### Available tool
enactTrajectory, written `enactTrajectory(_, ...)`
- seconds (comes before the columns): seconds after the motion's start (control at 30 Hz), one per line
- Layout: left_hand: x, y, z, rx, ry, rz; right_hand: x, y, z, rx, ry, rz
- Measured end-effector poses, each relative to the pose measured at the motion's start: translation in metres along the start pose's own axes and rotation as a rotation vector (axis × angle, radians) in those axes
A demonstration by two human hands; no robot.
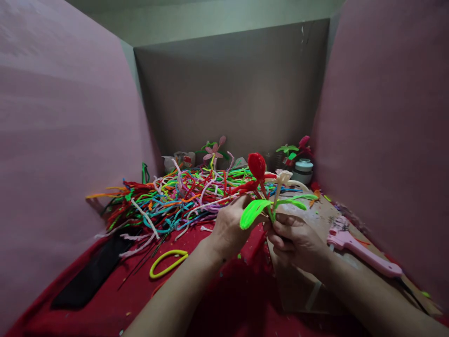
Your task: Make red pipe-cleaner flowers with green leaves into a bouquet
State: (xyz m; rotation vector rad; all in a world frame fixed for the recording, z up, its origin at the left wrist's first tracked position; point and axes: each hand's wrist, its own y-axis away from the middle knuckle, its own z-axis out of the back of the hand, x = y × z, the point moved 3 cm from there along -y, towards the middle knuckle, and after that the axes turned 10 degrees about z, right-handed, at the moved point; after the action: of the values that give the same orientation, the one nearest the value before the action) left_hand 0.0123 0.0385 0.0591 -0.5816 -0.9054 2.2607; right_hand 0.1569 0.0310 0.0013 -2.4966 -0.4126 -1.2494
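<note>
A small bunch of pipe-cleaner flowers stands upright between my hands, with a red bud [257,166], a pale cream flower [283,176] and bright green leaves [255,213]. My right hand [298,238] pinches the stems low down, thumb and fingers closed on them. From the other side my left hand [229,227] is curled at the bunch, just below a second red piece [245,188]. Its fingertips are partly hidden behind the big left leaf.
A tangled heap of coloured pipe cleaners [189,192] covers the back of the red cloth [224,304]. On the right, a pink glue gun [365,255] lies by a board [294,290]. A black flat object [94,271] and a yellow loop [167,264] lie left. A lidded jar [303,172] stands behind.
</note>
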Motion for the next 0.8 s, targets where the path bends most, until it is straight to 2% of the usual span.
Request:
enactTrajectory(0.17, -0.011, -0.002, 0.011, -0.069, -0.260, -0.210, -0.001, 0.002, 0.004, 0.087, -0.061, -0.074)
enactTrajectory(0.33, -0.018, 0.003, 0.017, -0.179, -0.239, -0.326, -0.004, 0.003, 0.004, 0.124, -0.081, -0.092)
enactTrajectory(0.53, -0.024, -0.003, 0.018, 0.003, -0.256, -0.281, 0.001, 0.006, -0.003, 0.129, -0.121, -0.069)
enactTrajectory(0.8, -0.033, -0.009, 0.024, -0.001, -0.288, -0.274, 0.001, 0.005, -0.001, 0.194, -0.123, -0.100)
